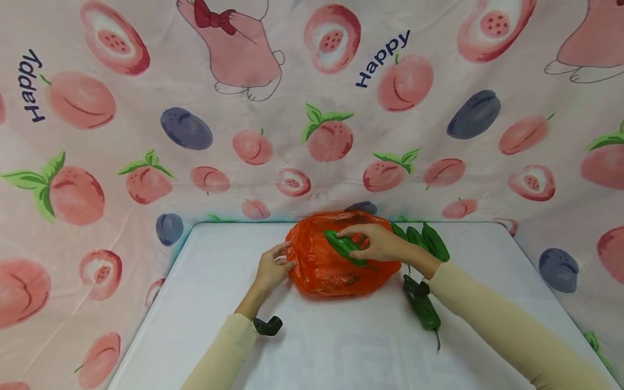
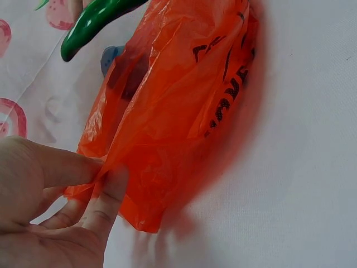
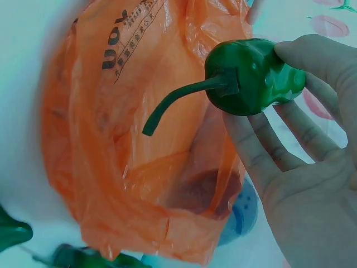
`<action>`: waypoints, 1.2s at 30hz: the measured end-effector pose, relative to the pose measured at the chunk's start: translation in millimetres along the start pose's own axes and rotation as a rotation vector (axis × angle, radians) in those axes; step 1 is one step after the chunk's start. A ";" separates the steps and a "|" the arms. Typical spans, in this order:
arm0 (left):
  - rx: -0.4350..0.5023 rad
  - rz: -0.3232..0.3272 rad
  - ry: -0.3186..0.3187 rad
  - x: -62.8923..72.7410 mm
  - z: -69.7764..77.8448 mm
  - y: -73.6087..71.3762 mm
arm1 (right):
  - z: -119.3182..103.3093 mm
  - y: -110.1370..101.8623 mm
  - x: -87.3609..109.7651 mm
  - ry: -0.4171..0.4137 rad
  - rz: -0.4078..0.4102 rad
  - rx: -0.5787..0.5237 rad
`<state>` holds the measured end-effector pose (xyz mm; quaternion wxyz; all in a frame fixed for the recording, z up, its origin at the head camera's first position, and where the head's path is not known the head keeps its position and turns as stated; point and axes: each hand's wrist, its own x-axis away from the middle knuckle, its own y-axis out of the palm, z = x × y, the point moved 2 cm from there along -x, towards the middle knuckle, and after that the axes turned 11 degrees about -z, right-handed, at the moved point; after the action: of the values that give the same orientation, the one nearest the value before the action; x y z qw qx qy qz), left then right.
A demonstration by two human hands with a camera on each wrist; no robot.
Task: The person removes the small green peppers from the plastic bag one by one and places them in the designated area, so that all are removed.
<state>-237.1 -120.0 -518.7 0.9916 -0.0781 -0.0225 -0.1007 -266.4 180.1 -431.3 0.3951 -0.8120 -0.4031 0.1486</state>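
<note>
An orange plastic bag with dark printing lies toward the back of the white table. At its left edge my left hand pinches the thin plastic between thumb and fingers; the left wrist view shows this hold on the bag closely. My right hand grips a green pepper above the bag. In the right wrist view the pepper has its curved stem pointing toward the lower left, thumb on one side and fingers on the other.
Several green peppers lie at the bag's right, partly behind my right forearm. Nearer, another green pepper lies beside the right wrist. A fruit-patterned cloth hangs behind the table.
</note>
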 end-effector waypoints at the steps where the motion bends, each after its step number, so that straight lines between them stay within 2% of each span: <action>1: 0.000 0.001 0.000 0.4 -0.1 0.1 | -0.4 -0.9 2.7 0.007 0.002 -0.008; 13: -0.021 0.007 -0.016 3.5 -0.4 0.1 | 4.8 -7.3 38.2 0.001 0.068 -0.001; 24: -0.006 0.003 -0.010 3.7 0.6 0.2 | 12.9 -13.6 77.2 0.078 0.149 0.018; 36: 0.008 0.003 -0.026 2.3 -0.7 -0.1 | 28.0 -16.3 125.1 0.156 0.222 -0.071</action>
<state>-234.9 -120.6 -519.3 0.9917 -0.0755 -0.0358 -0.0980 -212.0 297.2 -427.3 0.3775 -0.8741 -0.2838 0.1135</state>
